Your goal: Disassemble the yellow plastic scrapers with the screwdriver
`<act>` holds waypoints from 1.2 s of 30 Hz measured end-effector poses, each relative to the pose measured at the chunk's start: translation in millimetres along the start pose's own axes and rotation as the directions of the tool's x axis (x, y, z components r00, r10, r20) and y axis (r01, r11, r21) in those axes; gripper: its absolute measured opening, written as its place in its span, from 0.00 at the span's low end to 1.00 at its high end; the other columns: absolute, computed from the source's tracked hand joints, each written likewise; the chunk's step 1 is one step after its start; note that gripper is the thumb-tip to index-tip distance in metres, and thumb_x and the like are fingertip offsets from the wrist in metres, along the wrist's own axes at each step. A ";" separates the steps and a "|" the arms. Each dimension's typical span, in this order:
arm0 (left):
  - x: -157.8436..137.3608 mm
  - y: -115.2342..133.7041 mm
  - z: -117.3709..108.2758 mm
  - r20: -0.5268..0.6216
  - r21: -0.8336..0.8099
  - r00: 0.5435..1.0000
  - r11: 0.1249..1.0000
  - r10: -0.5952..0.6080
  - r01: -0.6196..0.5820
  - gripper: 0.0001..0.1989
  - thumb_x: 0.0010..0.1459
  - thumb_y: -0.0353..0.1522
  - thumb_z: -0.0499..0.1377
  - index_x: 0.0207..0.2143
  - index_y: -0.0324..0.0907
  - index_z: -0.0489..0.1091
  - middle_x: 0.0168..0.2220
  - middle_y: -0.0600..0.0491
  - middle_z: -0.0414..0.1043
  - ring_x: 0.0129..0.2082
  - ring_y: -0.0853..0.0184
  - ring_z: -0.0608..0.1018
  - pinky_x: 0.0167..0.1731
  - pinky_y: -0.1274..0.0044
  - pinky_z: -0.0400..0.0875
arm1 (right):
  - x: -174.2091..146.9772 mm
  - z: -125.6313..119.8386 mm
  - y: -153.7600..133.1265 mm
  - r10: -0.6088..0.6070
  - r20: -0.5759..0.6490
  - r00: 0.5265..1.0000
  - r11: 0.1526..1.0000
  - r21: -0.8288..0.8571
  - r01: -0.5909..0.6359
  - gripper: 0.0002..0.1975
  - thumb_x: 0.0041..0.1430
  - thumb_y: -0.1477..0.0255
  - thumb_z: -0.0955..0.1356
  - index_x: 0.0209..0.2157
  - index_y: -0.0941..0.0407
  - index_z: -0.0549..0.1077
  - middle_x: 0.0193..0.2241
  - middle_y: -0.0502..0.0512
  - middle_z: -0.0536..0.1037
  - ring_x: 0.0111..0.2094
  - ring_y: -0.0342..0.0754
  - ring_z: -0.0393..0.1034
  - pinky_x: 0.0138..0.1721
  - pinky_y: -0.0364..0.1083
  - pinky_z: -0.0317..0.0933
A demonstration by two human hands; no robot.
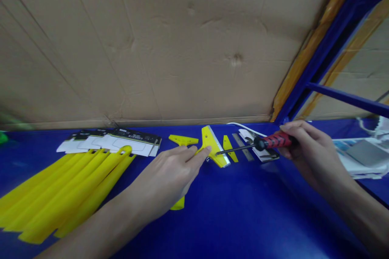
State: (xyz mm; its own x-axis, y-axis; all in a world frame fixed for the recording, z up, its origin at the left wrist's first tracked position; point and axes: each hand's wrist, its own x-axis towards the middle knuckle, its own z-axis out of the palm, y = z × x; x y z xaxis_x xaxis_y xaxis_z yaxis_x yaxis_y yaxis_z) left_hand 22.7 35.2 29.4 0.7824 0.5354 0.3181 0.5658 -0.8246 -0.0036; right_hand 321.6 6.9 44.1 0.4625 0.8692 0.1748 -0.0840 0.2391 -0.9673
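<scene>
My left hand point(173, 174) is closed round the neck of a yellow scraper head point(209, 141), which has a metal blade along its right edge. In my right hand point(310, 149) is a screwdriver point(276, 141) with a red and black handle. Its shaft points left, and the tip appears to meet the scraper head near its lower part. Just beyond my left hand lies another yellow scraper head point(184, 140). Between the held scraper and my right hand are a loose yellow cover plate point(230, 148) and a flat metal blade point(243, 147).
Several long yellow handles point(73, 186) lie at the left, below overlapping printed cards point(130, 139). More cardboard packaging point(258, 147) and a white cable point(246, 128) are behind the screwdriver. A cardboard wall point(152, 48) closes the back; a blue metal frame point(322, 64) rises at right.
</scene>
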 end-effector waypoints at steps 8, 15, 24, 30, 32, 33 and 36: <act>1.5 -3.0 -1.3 0.004 -0.061 0.998 0.996 -0.058 0.058 0.20 0.72 0.28 0.50 0.61 0.35 0.72 0.52 0.38 0.80 0.50 0.47 0.82 0.50 0.56 0.78 | 5.8 -2.8 -3.6 0.101 0.084 0.991 0.992 0.065 -0.107 0.13 0.45 0.65 0.79 0.23 0.54 0.74 0.19 0.50 0.74 0.16 0.42 0.67 0.17 0.39 0.68; 11.7 0.4 -23.2 0.001 -0.549 0.910 0.760 -0.414 0.346 0.16 0.66 0.38 0.62 0.55 0.47 0.79 0.46 0.48 0.84 0.39 0.58 0.84 0.45 0.67 0.79 | -14.1 -0.4 -4.7 0.273 0.360 0.892 0.945 0.071 -0.318 0.20 0.54 0.69 0.74 0.50 0.49 0.75 0.38 0.52 0.84 0.38 0.49 0.82 0.42 0.49 0.78; 15.3 -28.4 -13.4 0.472 -0.862 0.851 -0.319 -0.229 0.393 0.17 0.60 0.33 0.68 0.49 0.35 0.74 0.34 0.45 0.80 0.20 0.74 0.72 0.17 0.83 0.60 | -21.0 18.9 13.3 0.290 0.320 0.902 0.948 -0.222 -0.226 0.21 0.52 0.60 0.78 0.42 0.58 0.77 0.18 0.46 0.73 0.17 0.40 0.60 0.19 0.41 0.54; 13.9 -24.7 -12.5 0.478 -0.838 0.876 -0.332 -0.067 0.432 0.11 0.64 0.36 0.65 0.42 0.36 0.74 0.33 0.48 0.77 0.19 0.78 0.66 0.18 0.82 0.57 | -15.0 39.1 14.7 0.275 0.508 0.817 0.934 -0.341 -0.102 0.24 0.49 0.52 0.78 0.38 0.57 0.79 0.11 0.42 0.67 0.12 0.39 0.56 0.14 0.39 0.47; 13.5 -18.8 -16.8 0.518 -0.809 0.855 -0.340 -0.030 0.479 0.11 0.65 0.37 0.64 0.41 0.37 0.73 0.32 0.50 0.75 0.18 0.78 0.66 0.17 0.82 0.55 | -14.4 43.2 13.4 0.277 0.576 0.769 0.936 -0.342 -0.081 0.20 0.50 0.54 0.78 0.33 0.57 0.78 0.11 0.43 0.68 0.12 0.38 0.57 0.14 0.39 0.48; 13.1 -16.3 -18.2 0.544 -0.789 0.839 -0.350 -0.019 0.504 0.11 0.65 0.37 0.64 0.41 0.38 0.71 0.32 0.51 0.74 0.18 0.78 0.66 0.17 0.82 0.54 | -14.7 44.1 12.7 0.281 0.599 0.750 0.936 -0.345 -0.076 0.19 0.50 0.56 0.79 0.30 0.56 0.77 0.12 0.44 0.69 0.13 0.38 0.57 0.14 0.39 0.47; 11.2 -12.2 -18.3 0.586 -0.748 0.810 -0.366 0.027 0.554 0.16 0.62 0.40 0.66 0.45 0.41 0.68 0.31 0.54 0.73 0.16 0.78 0.66 0.15 0.82 0.49 | -17.1 43.2 11.6 0.292 0.637 0.714 0.932 -0.357 -0.063 0.17 0.50 0.59 0.79 0.26 0.56 0.76 0.12 0.45 0.69 0.13 0.38 0.57 0.14 0.38 0.47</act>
State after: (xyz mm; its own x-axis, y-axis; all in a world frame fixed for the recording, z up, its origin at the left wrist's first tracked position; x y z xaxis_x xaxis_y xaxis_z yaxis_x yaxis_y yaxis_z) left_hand 19.8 47.9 50.4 0.8013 0.5186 -0.2982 0.0310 0.4619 0.8864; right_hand 274.6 13.5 37.9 -0.2562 0.9657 -0.0410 0.2072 0.0135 -0.9782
